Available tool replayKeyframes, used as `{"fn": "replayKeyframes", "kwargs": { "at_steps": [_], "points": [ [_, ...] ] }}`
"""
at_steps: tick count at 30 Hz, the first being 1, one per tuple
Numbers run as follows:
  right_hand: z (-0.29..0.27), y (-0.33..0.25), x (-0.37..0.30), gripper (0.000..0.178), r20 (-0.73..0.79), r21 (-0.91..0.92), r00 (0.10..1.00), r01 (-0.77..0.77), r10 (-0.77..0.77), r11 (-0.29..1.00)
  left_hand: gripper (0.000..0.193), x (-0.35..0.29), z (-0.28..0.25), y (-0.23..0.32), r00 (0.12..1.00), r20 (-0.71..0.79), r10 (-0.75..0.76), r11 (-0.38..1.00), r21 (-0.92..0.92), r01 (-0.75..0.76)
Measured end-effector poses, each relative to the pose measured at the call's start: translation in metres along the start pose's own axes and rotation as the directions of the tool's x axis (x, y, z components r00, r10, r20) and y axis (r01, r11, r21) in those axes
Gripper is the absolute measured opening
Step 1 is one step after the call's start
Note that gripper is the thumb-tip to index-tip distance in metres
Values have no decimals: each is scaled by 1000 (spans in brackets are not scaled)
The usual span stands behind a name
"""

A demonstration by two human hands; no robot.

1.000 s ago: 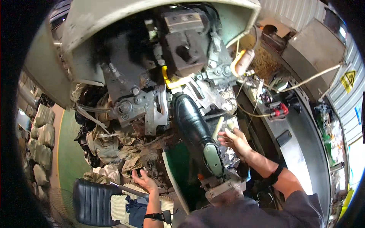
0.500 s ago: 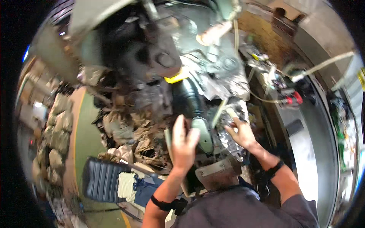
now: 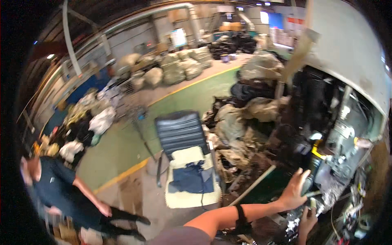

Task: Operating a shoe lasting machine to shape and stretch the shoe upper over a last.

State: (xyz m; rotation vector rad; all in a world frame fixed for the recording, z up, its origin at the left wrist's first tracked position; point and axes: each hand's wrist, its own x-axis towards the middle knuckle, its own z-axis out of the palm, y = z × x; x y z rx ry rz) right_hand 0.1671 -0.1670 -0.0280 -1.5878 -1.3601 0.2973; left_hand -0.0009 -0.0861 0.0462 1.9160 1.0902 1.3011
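At the lower right, my left hand (image 3: 293, 191) reaches out with its fingers apart and nothing in them. It is beside a dark ribbed cylinder (image 3: 313, 166) that lies below a yellow bracket (image 3: 317, 150) on the machine. Just below it my right hand (image 3: 307, 223) is partly in view, its fingers closed on a short pale stick (image 3: 313, 203). Shiny crumpled foil or film (image 3: 330, 195) lies to the right of both hands. Blur hides the finer detail at the fingers.
A black office chair (image 3: 179, 126) with a cream pad and dark cloth stands left of my arm. A co-worker (image 3: 61, 192) in dark clothes is at the far left. Crumpled tan sacks (image 3: 230, 122) lie beside the machine; full sacks (image 3: 173, 69) line the wall.
My view has swung left, so the machine and both hands now sit at the lower right. The chair, the sacks along the wall and a co-worker have come into view.
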Motion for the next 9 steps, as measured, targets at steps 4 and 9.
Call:
{"fn": "replayKeyframes", "kwargs": {
  "at_steps": [4,9],
  "points": [
    [-7,24,5,39,67,130,998,-25,16,991,90,6,8,4,997,68,-47,999,-9,47],
    [-9,-12,5,42,161,-66,978,-125,134,990,100,-1,3,0,997,36,-70,997,22,70]
  ]
}}
